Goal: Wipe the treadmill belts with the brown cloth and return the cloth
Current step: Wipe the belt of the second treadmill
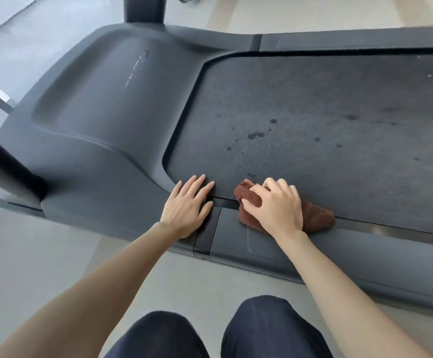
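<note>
Treadmill belt (313, 112) edge carries the brown cloth (318, 218), bunched under right fingers (262, 191).

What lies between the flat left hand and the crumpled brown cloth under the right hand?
Nothing loose: the head view shows only bare dark grey treadmill belt and grey side rail between left hand and crumpled brown cloth.

The belt (313, 112) is a dark, matt sheet with a fine, grainy, rough texture and darker blotches. The cover (94, 112) is smooth grey plastic with a dull satin finish, as is the rail (262, 244). A strip (391, 229) along the rail looks like faintly shiny metal. The cloth (318, 218) is brown, soft and fuzzy. The floor (42, 254) is pale and smooth. The trousers (158, 337) are dark matt fabric.
</note>
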`<action>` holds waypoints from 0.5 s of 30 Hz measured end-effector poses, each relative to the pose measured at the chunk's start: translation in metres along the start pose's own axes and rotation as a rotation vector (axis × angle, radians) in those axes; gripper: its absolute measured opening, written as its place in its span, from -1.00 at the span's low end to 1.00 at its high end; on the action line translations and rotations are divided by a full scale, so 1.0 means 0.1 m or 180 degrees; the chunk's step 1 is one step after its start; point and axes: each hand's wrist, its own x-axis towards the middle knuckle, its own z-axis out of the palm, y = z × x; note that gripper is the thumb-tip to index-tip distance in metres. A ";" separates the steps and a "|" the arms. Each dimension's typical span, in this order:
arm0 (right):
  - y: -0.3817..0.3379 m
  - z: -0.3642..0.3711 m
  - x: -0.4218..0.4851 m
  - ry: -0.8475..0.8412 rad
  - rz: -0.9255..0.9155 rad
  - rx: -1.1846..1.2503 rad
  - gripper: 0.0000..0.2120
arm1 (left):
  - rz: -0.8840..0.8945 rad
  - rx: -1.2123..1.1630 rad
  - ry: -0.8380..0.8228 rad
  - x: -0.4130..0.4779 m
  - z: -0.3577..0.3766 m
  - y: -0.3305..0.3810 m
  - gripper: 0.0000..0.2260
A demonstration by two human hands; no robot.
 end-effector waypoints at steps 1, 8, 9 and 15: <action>0.01 0.01 0.00 0.0089 -0.0098 0.0042 -0.78 | -0.0006 -0.0056 0.0042 0.06 0.02 -0.03 -0.55; 0.09 0.16 0.21 0.0485 -0.0458 0.0166 -0.83 | -0.0646 -0.0277 0.0303 0.38 0.21 -0.04 -0.41; 0.10 0.19 0.23 0.0513 -0.0493 0.0152 -0.81 | -0.0700 -0.0269 0.0308 0.39 0.22 -0.04 -0.39; 0.11 0.21 0.31 0.0532 -0.0507 0.0176 -0.75 | -0.0670 -0.0235 0.0177 0.36 0.17 -0.01 -0.36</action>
